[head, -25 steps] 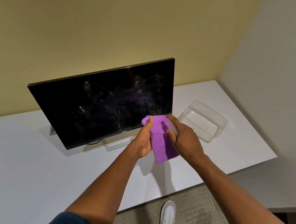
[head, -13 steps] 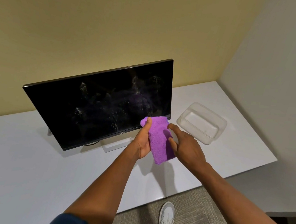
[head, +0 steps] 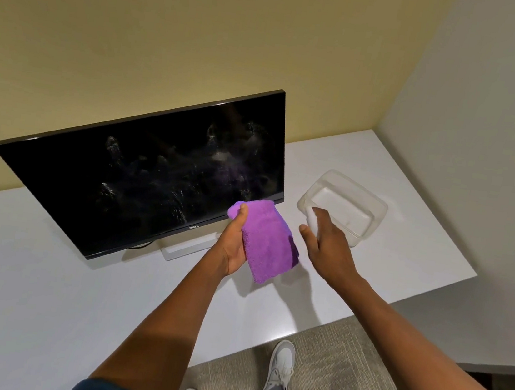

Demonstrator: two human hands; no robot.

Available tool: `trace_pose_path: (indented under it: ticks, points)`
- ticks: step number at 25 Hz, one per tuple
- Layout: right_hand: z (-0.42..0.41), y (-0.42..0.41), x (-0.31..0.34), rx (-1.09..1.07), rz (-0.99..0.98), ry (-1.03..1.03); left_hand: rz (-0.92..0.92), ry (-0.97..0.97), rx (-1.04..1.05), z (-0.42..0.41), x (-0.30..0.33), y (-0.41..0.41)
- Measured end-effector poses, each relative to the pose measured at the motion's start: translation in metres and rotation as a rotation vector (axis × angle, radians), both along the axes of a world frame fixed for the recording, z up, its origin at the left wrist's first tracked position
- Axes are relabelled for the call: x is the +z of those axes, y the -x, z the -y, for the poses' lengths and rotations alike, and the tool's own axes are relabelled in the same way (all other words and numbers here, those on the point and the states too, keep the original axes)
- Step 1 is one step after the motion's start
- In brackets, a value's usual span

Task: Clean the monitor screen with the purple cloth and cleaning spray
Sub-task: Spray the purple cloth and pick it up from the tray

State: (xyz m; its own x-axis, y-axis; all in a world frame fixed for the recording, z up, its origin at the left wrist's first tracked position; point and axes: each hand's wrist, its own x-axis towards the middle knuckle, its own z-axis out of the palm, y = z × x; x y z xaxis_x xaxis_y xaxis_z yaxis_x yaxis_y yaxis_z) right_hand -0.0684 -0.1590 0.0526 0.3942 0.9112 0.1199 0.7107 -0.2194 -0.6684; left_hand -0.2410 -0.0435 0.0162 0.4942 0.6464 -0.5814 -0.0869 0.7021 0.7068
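The black monitor (head: pixel 153 178) stands tilted on the white desk (head: pixel 25 279), its screen streaked with wet smears. My left hand (head: pixel 233 240) grips the folded purple cloth (head: pixel 266 245) just below the screen's lower right corner. My right hand (head: pixel 328 246) is off the cloth, to its right, with the fingers spread. A small white object, apparently the spray bottle (head: pixel 312 223), stands between its thumb and forefinger. The hand hides most of it, and I cannot tell whether the fingers touch it.
A clear plastic container (head: pixel 356 204) sits on the desk right behind my right hand. The desk's front edge runs close below my arms. My feet in white shoes (head: pixel 280 371) stand on grey carpet. A wall closes the right side.
My right hand has let go of the cloth and moved right, toward the white object by the container. My left hand still holds the cloth in about the same place.
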Motion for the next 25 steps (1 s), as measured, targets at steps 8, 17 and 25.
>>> trace_pose_path:
  ticks: [8,17,25]
  points:
    - [-0.024,-0.058,-0.042,-0.037,-0.264,0.012,-0.027,0.063,0.084,-0.004,-0.028,-0.007]
    - [-0.041,-0.082,-0.083,-0.136,-0.462,0.019,-0.013,0.145,0.068,-0.003,-0.058,-0.026]
    - [-0.047,-0.094,-0.105,-0.129,-0.472,0.062,-0.048,0.197,0.082,-0.004,-0.066,-0.041]
